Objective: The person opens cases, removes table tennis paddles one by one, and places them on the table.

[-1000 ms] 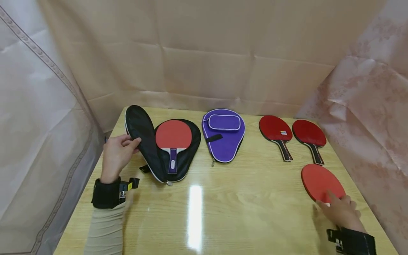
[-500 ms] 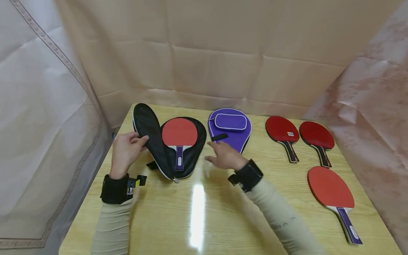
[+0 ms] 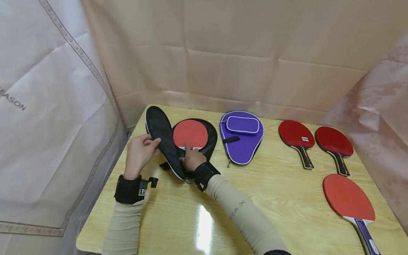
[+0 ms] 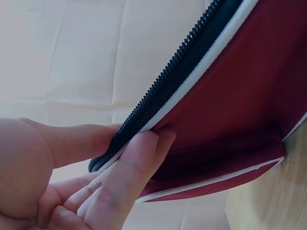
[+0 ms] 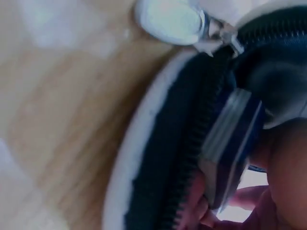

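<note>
My left hand (image 3: 139, 155) pinches the edge of the raised flap of a table tennis bat case (image 3: 160, 129). The flap's black lining faces up. In the left wrist view, thumb and fingers grip its zipped rim, and its dark red outer side (image 4: 230, 91) with white piping shows. A bat (image 3: 190, 132) with red rubber lies in the open case. My right hand (image 3: 193, 161) holds this bat by the handle, index finger stretched onto the blade. In the right wrist view, fingers wrap the blue and white handle (image 5: 235, 139) beside the zip; the hand hides most of it.
A purple bat case (image 3: 243, 147) lies to the right of the open case. Farther right are two dark red bats (image 3: 294, 132) (image 3: 333, 141) with black handles. Another bat (image 3: 349, 198), with a purple handle, lies near the table's right edge. Cloth (image 3: 229, 71) hangs behind the table.
My right hand has left the bat at the right, crossed over the table to the left and taken hold of the bat in the case. The left hand still holds the flap. The view has shifted.
</note>
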### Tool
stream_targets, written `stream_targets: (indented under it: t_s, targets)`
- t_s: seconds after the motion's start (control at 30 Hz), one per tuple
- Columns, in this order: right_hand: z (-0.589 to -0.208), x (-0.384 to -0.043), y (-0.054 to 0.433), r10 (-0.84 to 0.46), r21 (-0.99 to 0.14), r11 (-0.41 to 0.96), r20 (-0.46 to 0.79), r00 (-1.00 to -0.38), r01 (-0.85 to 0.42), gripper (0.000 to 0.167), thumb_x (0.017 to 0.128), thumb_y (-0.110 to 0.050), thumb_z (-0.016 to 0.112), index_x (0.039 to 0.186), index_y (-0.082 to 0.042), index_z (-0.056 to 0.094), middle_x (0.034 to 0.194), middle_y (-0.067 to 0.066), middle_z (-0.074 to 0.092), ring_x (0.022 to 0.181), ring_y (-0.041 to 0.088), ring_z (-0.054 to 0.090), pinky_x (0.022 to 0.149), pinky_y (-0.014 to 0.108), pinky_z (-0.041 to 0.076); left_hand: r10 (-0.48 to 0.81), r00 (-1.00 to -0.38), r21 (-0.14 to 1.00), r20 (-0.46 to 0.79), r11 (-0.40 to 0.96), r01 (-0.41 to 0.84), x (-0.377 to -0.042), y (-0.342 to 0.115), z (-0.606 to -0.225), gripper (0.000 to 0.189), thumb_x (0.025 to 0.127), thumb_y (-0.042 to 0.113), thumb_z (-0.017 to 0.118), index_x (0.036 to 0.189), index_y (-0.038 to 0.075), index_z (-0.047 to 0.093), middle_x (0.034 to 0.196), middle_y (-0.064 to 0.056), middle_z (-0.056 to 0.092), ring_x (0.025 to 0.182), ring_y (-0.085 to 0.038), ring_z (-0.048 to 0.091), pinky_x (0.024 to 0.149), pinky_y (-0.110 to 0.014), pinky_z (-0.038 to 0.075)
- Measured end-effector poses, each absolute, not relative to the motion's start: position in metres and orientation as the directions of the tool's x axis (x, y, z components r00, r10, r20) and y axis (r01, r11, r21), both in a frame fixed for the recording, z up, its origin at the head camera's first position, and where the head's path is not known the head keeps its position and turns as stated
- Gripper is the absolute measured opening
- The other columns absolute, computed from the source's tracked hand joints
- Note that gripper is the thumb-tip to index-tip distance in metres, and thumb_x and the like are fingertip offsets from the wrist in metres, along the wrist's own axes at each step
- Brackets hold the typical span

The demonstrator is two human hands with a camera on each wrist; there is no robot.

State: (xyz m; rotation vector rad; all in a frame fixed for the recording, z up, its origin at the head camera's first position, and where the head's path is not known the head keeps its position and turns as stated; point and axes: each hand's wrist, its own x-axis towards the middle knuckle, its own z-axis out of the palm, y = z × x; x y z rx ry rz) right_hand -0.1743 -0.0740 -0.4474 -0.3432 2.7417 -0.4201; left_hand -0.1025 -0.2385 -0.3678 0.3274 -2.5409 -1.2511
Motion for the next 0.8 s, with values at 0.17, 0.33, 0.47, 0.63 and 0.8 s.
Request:
stream_targets:
  t_s: [0.17,0.33,0.47,0.63,0.8]
  targets:
    - [-0.444,-0.174,-0.066,-0.296,-0.423,0.894,-0.304,-0.906,-0.15,0.068,0.1,-0.03,0.055,0.158,-0.022,0.022,0.134,0.025,0.054,0.108,0.041,0.063,0.086,0.049,0.054,-0.334,-0.93,0.791,0.156,0.605,-0.085,-0.104,-0.236,-0.367,0.022,0.094,0.022,0.068,0.086,0.002,0.073,0.078,-0.012,0.076,0.064,-0.015,0.07,0.05,-0.022,0.039]
    - [-0.433,-0.176,-0.058,-0.254,-0.483,0.872,-0.301,-0.919,-0.082,0.073,0.096,-0.022,0.057,0.159,-0.017,0.019,0.135,0.031,0.047,0.107,0.043,0.061,0.085,0.048,0.053,-0.331,-0.932,0.798,0.146,0.597,-0.087,-0.105,-0.235,-0.367,0.023,0.095,0.022,0.068,0.085,0.001,0.072,0.079,-0.012,0.076,0.06,-0.007,0.067,0.051,-0.023,0.039]
    - [-0.427,-0.175,-0.047,-0.267,-0.499,0.857,-0.22,-0.938,-0.126,0.067,0.095,-0.017,0.053,0.157,-0.015,0.028,0.131,0.031,0.051,0.103,0.043,0.063,0.082,0.049,0.053,-0.326,-0.935,0.806,0.141,0.585,-0.083,-0.108,-0.232,-0.366,0.023,0.094,0.021,0.068,0.086,0.0,0.071,0.079,-0.013,0.076,0.061,-0.009,0.069,0.052,-0.022,0.041]
    - [-0.416,-0.165,-0.018,-0.329,-0.54,0.803,-0.048,-0.943,-0.252,0.059,0.098,-0.012,0.045,0.155,-0.017,0.034,0.122,0.029,0.058,0.096,0.039,0.062,0.075,0.049,0.054,-0.309,-0.945,0.823,0.105,0.561,-0.093,-0.111,-0.23,-0.365,0.024,0.095,0.022,0.067,0.089,-0.001,0.07,0.084,-0.015,0.076,0.069,-0.022,0.073,0.05,-0.02,0.043]
    - [-0.399,-0.147,0.038,-0.35,-0.55,0.767,0.074,-0.934,-0.331,0.06,0.097,-0.009,0.048,0.155,-0.016,0.035,0.099,0.02,0.06,0.081,0.03,0.056,0.062,0.042,0.05,-0.32,-0.945,0.814,0.062,0.565,-0.138,-0.109,-0.233,-0.362,0.026,0.096,0.025,0.067,0.094,0.0,0.071,0.087,-0.014,0.076,0.071,-0.02,0.073,0.052,-0.021,0.042]
